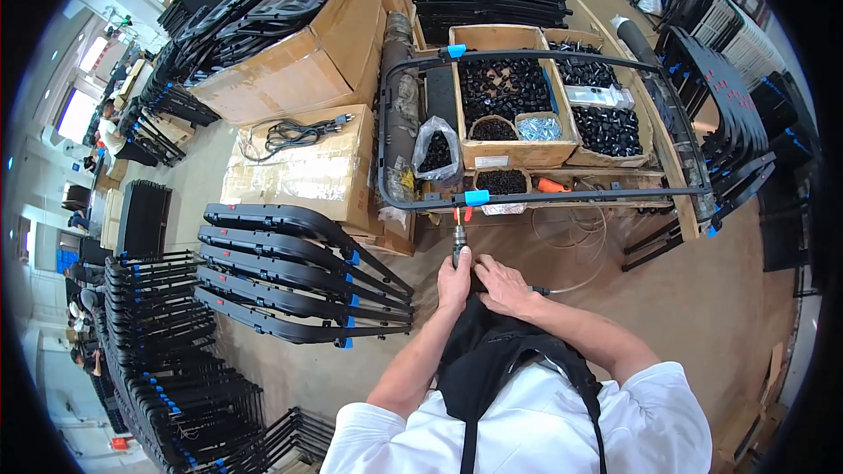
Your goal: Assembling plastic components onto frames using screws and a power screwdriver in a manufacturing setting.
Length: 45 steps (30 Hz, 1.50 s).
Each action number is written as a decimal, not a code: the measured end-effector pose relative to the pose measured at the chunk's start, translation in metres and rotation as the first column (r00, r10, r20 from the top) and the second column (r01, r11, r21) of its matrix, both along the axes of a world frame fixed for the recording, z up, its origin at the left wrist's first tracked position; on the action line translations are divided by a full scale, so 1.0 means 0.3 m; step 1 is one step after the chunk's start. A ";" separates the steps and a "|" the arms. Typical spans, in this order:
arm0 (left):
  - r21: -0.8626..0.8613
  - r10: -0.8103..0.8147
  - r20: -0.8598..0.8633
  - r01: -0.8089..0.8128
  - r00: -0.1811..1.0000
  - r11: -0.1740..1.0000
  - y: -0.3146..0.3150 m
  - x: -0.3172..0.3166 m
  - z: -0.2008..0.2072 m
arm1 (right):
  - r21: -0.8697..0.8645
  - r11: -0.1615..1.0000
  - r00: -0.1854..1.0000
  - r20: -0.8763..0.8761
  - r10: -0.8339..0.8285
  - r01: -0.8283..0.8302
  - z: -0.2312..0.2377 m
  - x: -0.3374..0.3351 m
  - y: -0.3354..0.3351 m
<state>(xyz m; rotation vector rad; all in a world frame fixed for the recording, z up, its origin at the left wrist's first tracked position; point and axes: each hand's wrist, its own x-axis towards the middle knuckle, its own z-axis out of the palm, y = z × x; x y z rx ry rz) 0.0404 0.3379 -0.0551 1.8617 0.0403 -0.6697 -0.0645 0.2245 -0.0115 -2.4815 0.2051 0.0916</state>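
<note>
A power drill (459,238) points away from me, its bit close to the near bar of a black rectangular frame (597,197). My left hand (453,281) is wrapped round the drill just behind its chuck. Over the dark rear part of the tool lies my right hand (505,287), fingers curled down; the handle and trigger are hidden. Blue clip-like pieces (476,198) sit on the frame's bars, one right beside the bit. The frame rests flat across a work stand, over boxes of small parts.
Inside the frame are a wooden box of black plastic parts (500,88), a small tub of silvery screws (538,128) and a bag of black pieces (436,149). Stacked black curved frames (272,276) stand at left, near a carton (294,180) with a coiled cable (299,134).
</note>
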 end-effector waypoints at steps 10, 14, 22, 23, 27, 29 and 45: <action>-0.043 -0.012 -0.066 0.009 0.998 0.999 -0.021 -0.084 -0.002 | -0.030 0.999 0.998 -0.063 -0.024 0.022 0.005 -0.095 -0.026; -0.060 -0.052 -0.067 0.048 0.996 0.997 -0.068 -0.089 0.008 | -0.055 0.996 0.993 -0.086 -0.078 0.074 0.017 -0.103 -0.062; -0.031 -0.067 -0.068 0.065 0.995 0.997 -0.076 -0.082 0.017 | -0.010 0.995 0.993 -0.064 -0.102 0.102 0.012 -0.113 -0.072; -0.028 -0.070 -0.067 0.069 0.995 0.997 -0.075 -0.082 0.010 | -0.007 0.994 0.992 -0.064 -0.105 0.105 0.016 -0.112 -0.073; -0.075 -0.044 -0.090 0.037 0.995 0.997 -0.082 -0.078 -0.016 | -0.001 0.996 0.994 -0.074 -0.086 0.087 0.008 -0.109 -0.090; -0.080 -0.036 -0.087 0.029 0.996 0.996 -0.078 -0.071 -0.032 | 0.017 0.997 0.995 -0.075 -0.073 0.074 -0.009 -0.104 -0.092; -0.067 -0.039 0.009 0.040 0.999 0.997 -0.129 -0.044 -0.007 | -0.008 0.996 0.992 -0.091 -0.091 0.090 0.028 -0.076 -0.122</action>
